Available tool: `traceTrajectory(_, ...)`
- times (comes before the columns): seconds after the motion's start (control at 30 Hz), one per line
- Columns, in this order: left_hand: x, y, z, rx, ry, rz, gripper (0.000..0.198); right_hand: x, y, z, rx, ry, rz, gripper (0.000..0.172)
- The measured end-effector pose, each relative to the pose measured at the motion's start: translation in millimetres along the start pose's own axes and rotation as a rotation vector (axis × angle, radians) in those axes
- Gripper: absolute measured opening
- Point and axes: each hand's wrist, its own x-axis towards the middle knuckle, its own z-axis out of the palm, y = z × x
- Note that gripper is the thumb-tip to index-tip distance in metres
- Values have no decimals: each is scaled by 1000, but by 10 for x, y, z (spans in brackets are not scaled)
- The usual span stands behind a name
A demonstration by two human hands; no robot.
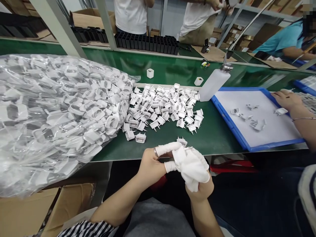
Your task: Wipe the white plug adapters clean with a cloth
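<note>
My left hand point(152, 164), with white finger cots on the thumb and fingers, is closed on a white plug adapter mostly hidden by cloth; a metal pin pokes out at the top. In my right hand point(201, 187) is a bunched white cloth point(191, 168), pressed against that adapter over the table's front edge. Just beyond my fingertips lies one loose plug adapter point(182, 141). A spread pile of white two-pin plug adapters point(163, 103) covers the green table point(212, 131) farther back.
A large clear bag of white casings point(61, 115) fills the left side. Right of the pile stands a pump bottle point(214, 84), beside a blue-rimmed tray point(229, 128) with a few parts. A co-worker's hand point(287, 100) rests at the tray's far right. Black holders point(148, 42) line the back.
</note>
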Motion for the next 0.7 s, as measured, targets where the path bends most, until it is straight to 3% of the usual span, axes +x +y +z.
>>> traceTrajectory(0.1,1,-3,17,26,-41,6,41,-75,101,46,-40,181,-225,8)
traceTrajectory(0.13,0,-8,21,47,-53,19,42,-98,117,61,-69,195,-231,9)
traceTrajectory(0.33,-7,-46,12,54,-143,48,48,-200,132,86,-178,263,-162,11)
traceTrajectory(0.5,-1,-72,12,-182,-217,-30,42,-78,146,31,-116,168,-63,29)
traceTrajectory(0.6,-13,-59,30,-109,-296,-45,44,-2,140,6,-133,158,-110,31)
traceTrajectory(0.7,-27,-36,29,36,-305,27,47,25,114,-46,-29,172,-62,35)
